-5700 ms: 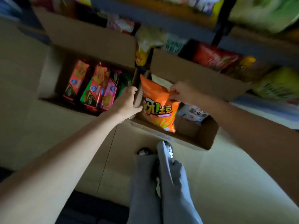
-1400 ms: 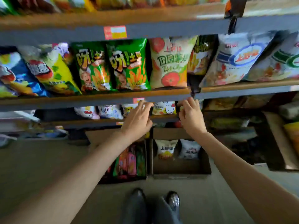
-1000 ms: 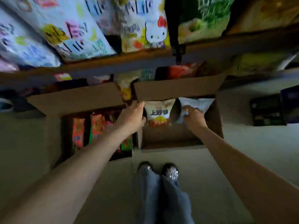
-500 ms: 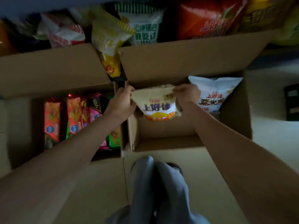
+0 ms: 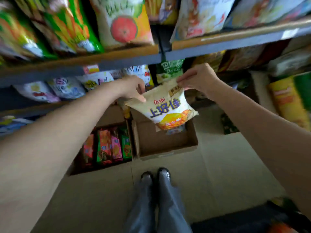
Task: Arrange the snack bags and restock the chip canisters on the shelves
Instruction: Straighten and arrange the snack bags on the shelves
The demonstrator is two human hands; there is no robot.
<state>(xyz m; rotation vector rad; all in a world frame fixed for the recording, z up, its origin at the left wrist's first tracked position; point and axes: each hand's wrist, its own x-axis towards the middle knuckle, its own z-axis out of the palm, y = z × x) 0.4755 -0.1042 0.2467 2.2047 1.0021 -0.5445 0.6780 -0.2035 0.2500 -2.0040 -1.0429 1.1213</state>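
Both hands hold one cream snack bag [image 5: 170, 108] in the air, in front of the shelves and above two open cardboard boxes on the floor. The left hand [image 5: 133, 89] pinches the upper left corner of the bag, and the right hand [image 5: 198, 79] pinches the top right edge – so each grip is closed on the bag, not released. The bag hangs tilted, its left corner lower than the right one, and it shows red and blue print and an orange picture at the bottom. Directly under it stands the right box [image 5: 166, 143], where another bag, mostly hidden behind the held one, lies at the far wall. The left box [image 5: 74, 169] touches the right box side by side and holds a row of narrow packs [image 5: 107, 145] in red, pink and green, standing upright. Behind the hands, the middle shelf [image 5: 42, 105] carries pale bags with cartoon prints. The upper shelf [image 5: 117, 59] carries green bags and a large bag with a round red fruit picture [image 5: 124, 29]. At far right a yellow bag [image 5: 289, 105] stands on a lower level – its print is too blurred to read. The person's legs and dark shoes [image 5: 155, 175] stand on the floor before the boxes.
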